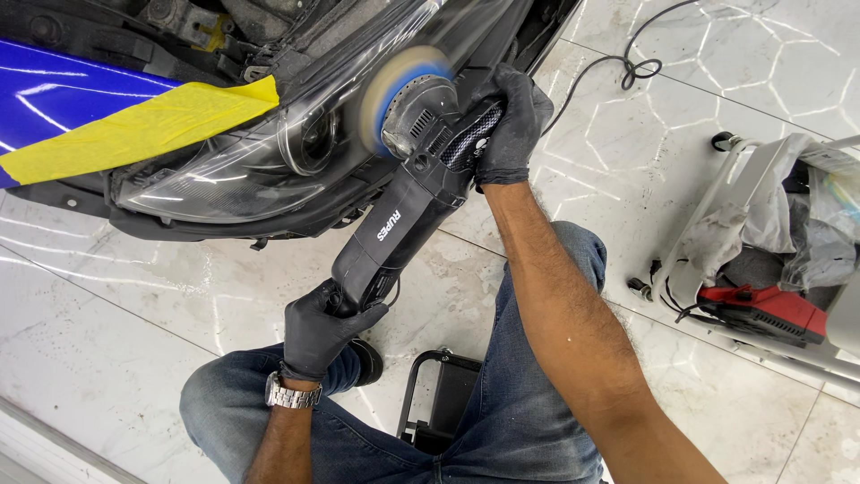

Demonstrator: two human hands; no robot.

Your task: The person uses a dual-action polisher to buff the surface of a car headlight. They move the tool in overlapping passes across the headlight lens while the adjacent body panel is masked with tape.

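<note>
**Against the headlight, a polisher held in both hands**

Against the clear lens of the headlight [269, 152] sits the polisher [408, 193], a black machine with a long body running down and left from its round head. Its pad [387, 90] is a pale foam disc with a blue backing ring, turned face-on to the lens and touching it near the inner end of the lamp. A patterned grey grip panel shows on the head housing, and vent slots sit just behind the pad.

The right hand [511, 125], in a black glove, is wrapped over the head of the polisher, fingers curled closed around the housing. The left hand [321, 327], also gloved, is clenched around the tail end of the body; a metal watch [291, 394] sits on that wrist.

Yellow tape [143, 130] covers the edge of the blue panel [63, 90] just left of the headlight, its corner reaching the lamp's upper rim. Above the pad the dark engine bay parts crowd close.

Below, the person's knees in jeans [528, 412] flank a black stool [443, 403] on the marble floor [116, 314]. Left of the left hand the floor lies open. To the right, well apart, stands a cart [761, 260] with cloths and a red tool, and a thin cable [636, 67] loops across the floor beyond the right hand.
</note>
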